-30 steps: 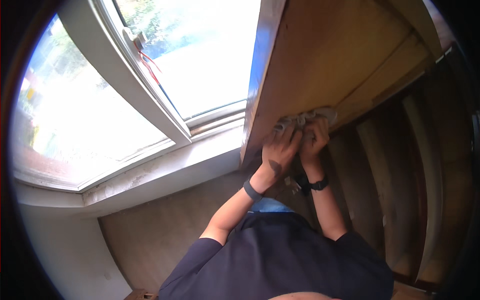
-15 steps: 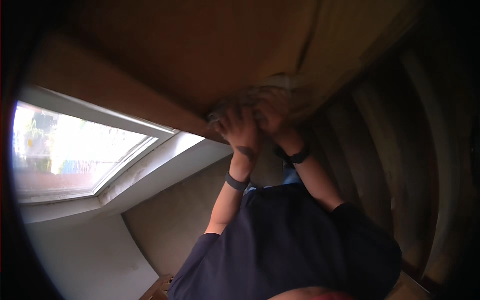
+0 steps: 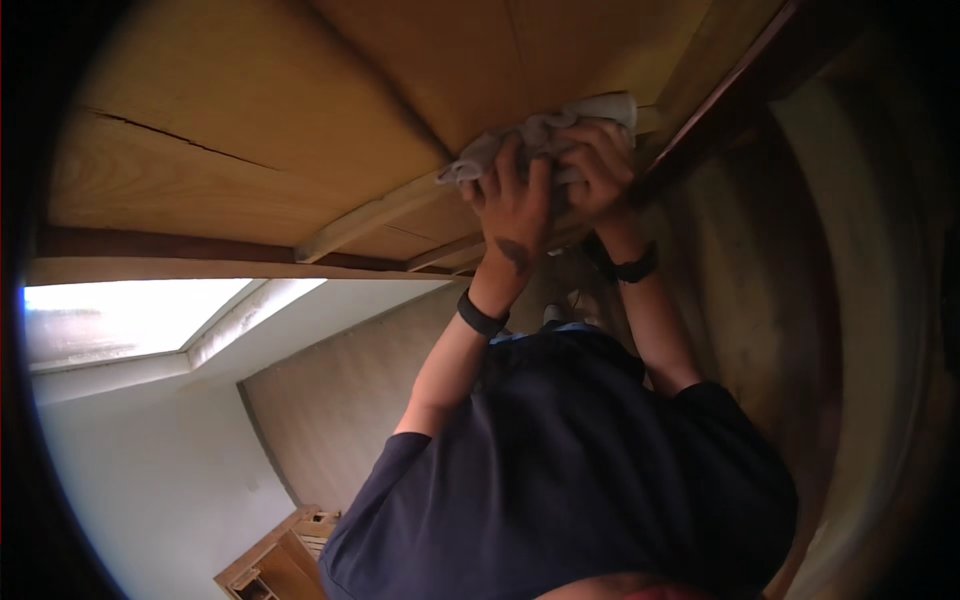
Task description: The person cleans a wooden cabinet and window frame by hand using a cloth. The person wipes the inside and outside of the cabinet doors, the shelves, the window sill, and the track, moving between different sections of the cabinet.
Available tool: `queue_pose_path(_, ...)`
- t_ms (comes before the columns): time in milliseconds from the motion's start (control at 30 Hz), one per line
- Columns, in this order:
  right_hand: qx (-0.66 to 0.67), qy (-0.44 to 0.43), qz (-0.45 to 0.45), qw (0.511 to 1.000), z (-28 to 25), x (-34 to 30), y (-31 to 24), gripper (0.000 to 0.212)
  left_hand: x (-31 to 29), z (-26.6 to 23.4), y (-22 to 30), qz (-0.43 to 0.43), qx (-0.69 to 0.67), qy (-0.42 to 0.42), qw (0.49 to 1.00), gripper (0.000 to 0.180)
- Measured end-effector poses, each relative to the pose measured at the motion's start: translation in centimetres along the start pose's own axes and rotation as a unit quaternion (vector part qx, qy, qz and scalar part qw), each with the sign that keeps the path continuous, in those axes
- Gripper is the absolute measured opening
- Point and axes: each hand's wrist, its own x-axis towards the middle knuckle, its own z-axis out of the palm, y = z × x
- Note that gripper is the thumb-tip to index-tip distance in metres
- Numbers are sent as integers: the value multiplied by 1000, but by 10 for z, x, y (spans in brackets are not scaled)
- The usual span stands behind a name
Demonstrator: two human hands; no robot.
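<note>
Both my hands press a crumpled pale grey cloth [image 3: 545, 130] against a brown wooden panel [image 3: 380, 120] in front of me. My left hand [image 3: 515, 205] has its fingers bent over the cloth's left part, close to a narrow wooden batten [image 3: 365, 218]. Beside it, my right hand [image 3: 602, 170] grips the right part, where a flat fold of cloth sticks out past the fingers. The fingertips are partly buried in the folds. Each wrist wears a dark band.
A long dark crack [image 3: 185, 138] runs along the panel's left side. At left, a bright window [image 3: 120, 320] sits above a white wall [image 3: 150, 450]. Wooden furniture [image 3: 285, 560] stands at lower left. Broad brown boards [image 3: 770, 280] curve along the right.
Both hands and the cloth appear higher and farther right, still together. The view has shifted too: more of the panel and its battens shows, less of the window. The blur has eased.
</note>
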Motion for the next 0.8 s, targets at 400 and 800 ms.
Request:
queue_pose_path(400,-76,109,73,988,-22,-14,40,65,28,27,32,122,-160,10,980,28)
queue_pose_path(800,24,148,165,975,-5,-3,9,45,39,9,21,194,-152,54,968,28)
